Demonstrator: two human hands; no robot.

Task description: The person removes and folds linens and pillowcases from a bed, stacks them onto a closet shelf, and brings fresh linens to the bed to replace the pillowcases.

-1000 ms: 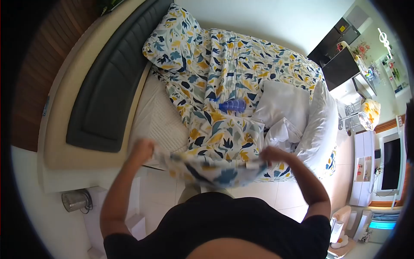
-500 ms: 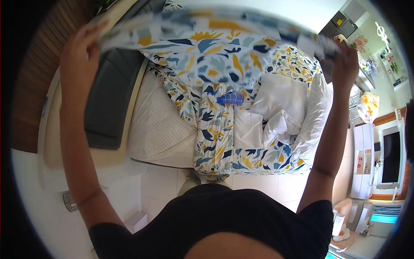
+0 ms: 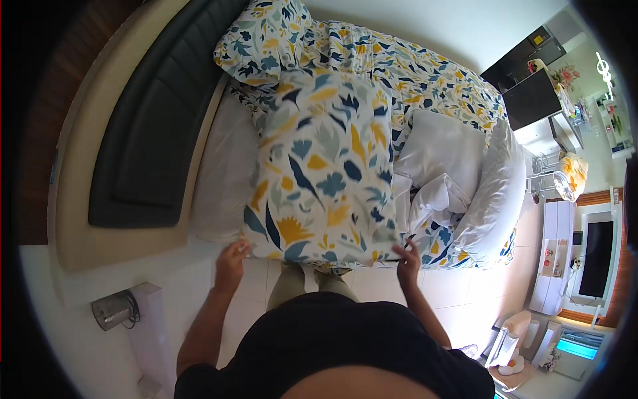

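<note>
A white pillowcase (image 3: 325, 179) with blue, green and yellow leaf print stretches out over the near side of the bed, slightly billowed. My left hand (image 3: 231, 263) pinches its near left corner. At the near right corner, my right hand (image 3: 408, 261) has its fingers closed on the edge. Beneath and around lies a duvet (image 3: 432, 76) in the same print. To the right of the pillowcase are a white cushion (image 3: 442, 146), a crumpled white cloth (image 3: 438, 199) and a long white pillow (image 3: 492, 196).
A plump printed pillow (image 3: 262, 40) rests by the dark padded headboard (image 3: 153, 133) on the left. Bare light mattress (image 3: 222, 173) shows beside it. A metal cylindrical lamp (image 3: 114, 310) is at lower left. Pale floor tiles (image 3: 438, 289) lie along the bed's near edge.
Both hands have come down from high in front of me to the bed's near edge, closer together. The pillowcase has swung down with them and covers the blue thing seen on the bed before.
</note>
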